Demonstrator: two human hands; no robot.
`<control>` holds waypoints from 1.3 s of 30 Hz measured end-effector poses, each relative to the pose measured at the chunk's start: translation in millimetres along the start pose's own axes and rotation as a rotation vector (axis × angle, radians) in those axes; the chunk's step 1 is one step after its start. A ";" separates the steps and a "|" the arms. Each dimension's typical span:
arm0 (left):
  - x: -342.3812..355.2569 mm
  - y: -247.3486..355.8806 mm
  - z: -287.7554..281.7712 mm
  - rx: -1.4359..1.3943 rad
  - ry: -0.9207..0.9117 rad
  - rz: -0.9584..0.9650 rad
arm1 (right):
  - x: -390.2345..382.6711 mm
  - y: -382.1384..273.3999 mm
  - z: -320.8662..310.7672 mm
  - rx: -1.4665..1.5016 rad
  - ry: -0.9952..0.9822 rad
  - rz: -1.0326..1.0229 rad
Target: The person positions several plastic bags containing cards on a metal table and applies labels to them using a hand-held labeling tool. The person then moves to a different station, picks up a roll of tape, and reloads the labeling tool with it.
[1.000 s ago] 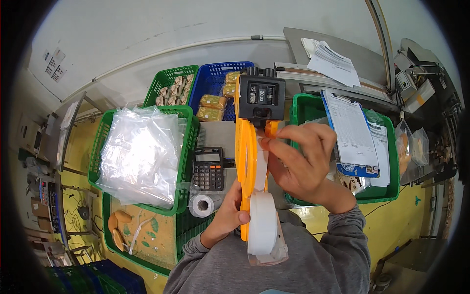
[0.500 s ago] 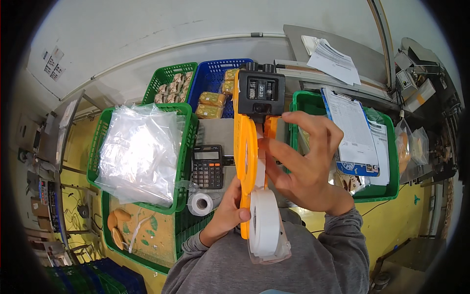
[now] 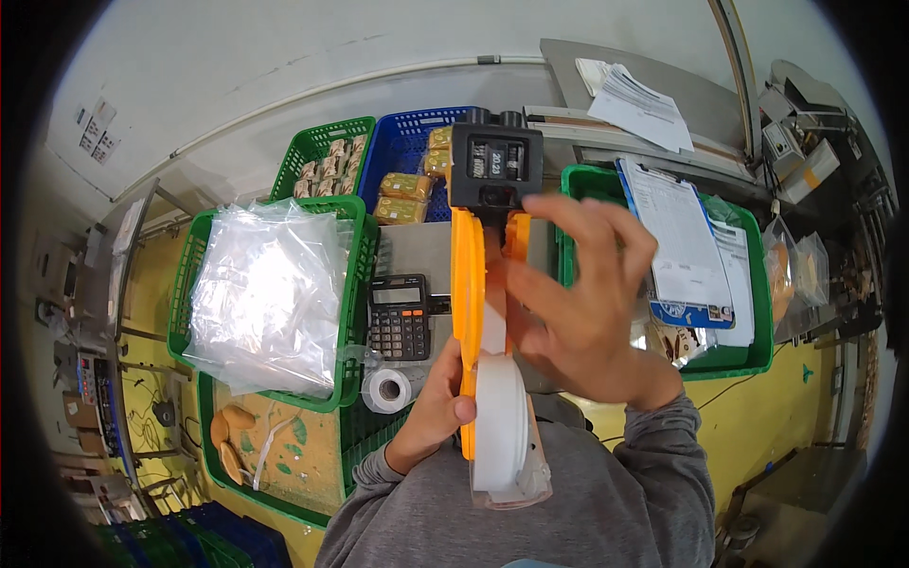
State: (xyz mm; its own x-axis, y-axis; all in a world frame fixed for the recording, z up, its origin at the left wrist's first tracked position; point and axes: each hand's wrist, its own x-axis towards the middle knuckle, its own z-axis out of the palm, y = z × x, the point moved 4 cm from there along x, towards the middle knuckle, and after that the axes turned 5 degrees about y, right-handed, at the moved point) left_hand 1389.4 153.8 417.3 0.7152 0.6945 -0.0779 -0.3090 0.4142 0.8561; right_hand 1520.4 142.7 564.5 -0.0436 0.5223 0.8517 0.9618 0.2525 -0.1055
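Note:
An orange label gun (image 3: 470,284) with a black printing head (image 3: 494,168) and a white label roll (image 3: 498,426) is held upright in front of me. My left hand (image 3: 437,412) grips its handle near the roll. My right hand (image 3: 579,308) lies against the gun's right side, fingers spread over the orange body and the white label strip. Below the gun a black calculator (image 3: 399,316) lies on a grey surface.
A green crate (image 3: 352,284) at left holds clear plastic bags (image 3: 268,295). A blue crate (image 3: 405,151) and a green crate behind hold wrapped baked goods. A green crate (image 3: 753,284) at right holds a clipboard with papers. A small tape roll (image 3: 387,389) lies near the calculator.
My right hand has shifted from the gun's upper part to spread across its right side. The label gun has tilted slightly and come closer.

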 end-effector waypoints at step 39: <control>44.7 15.0 5.8 -0.634 0.244 -0.038 | 19.0 6.6 9.5 -0.090 0.112 -0.104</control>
State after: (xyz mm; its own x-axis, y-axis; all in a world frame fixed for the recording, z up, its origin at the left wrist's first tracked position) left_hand 1420.4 187.7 429.6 0.5936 0.7550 -0.2786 -0.6476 0.6537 0.3915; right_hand 1523.4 162.1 575.1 -0.1185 0.4019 0.9080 0.9743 0.2235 0.0282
